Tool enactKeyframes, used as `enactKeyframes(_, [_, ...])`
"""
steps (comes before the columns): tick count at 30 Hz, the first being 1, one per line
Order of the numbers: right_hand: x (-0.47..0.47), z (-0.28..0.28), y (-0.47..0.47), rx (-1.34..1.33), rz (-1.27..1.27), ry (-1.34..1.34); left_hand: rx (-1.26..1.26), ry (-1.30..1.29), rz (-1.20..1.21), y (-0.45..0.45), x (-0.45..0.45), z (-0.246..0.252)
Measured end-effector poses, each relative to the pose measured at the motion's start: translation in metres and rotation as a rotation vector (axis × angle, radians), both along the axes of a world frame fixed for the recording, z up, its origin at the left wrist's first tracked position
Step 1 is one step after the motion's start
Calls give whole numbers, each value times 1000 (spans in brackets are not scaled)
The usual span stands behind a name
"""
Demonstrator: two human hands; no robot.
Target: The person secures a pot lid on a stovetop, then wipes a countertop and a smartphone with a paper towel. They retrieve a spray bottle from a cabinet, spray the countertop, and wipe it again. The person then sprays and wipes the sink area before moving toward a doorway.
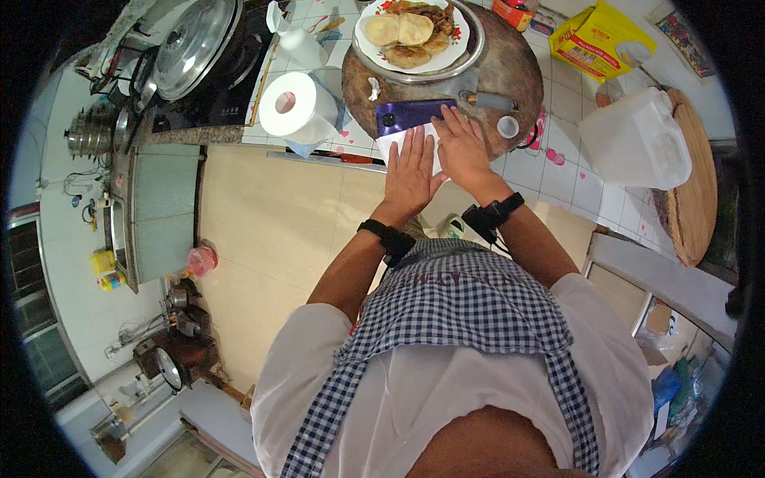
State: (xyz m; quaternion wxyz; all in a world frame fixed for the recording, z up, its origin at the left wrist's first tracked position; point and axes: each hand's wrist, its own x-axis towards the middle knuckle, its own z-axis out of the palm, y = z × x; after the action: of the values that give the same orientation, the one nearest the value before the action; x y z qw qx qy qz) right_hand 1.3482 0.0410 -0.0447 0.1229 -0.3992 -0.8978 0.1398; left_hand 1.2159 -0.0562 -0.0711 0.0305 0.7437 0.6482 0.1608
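My left hand lies flat with its fingers stretched out over a white sheet of paper or tissue. Beside it, my right hand also rests flat on the white sheet, its fingertips reaching the edge of a purple phone. Neither hand grips anything. Phone and sheet lie at the near edge of a round wooden chopping board; the hands hide part of the sheet. A cleaver-like tool with a dark handle and a small white cap lie right of the phone.
Behind the phone, a floral plate of flat cakes sits on a metal dish. Left are a paper roll, a white bottle and a lidded pan on the cooktop. A yellow bag and plastic jug stand right.
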Motion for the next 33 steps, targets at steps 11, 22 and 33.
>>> enactKeyframes(11, [13,8,-2,73,-54,146,2,-37,10,30,17,-6])
enactKeyframes(22, [14,7,-3,65,-61,252,10,70,229,65,-28,0])
enactKeyframes(33, [0,-5,-19,88,10,121,-58,56,155,-6,-49,10])
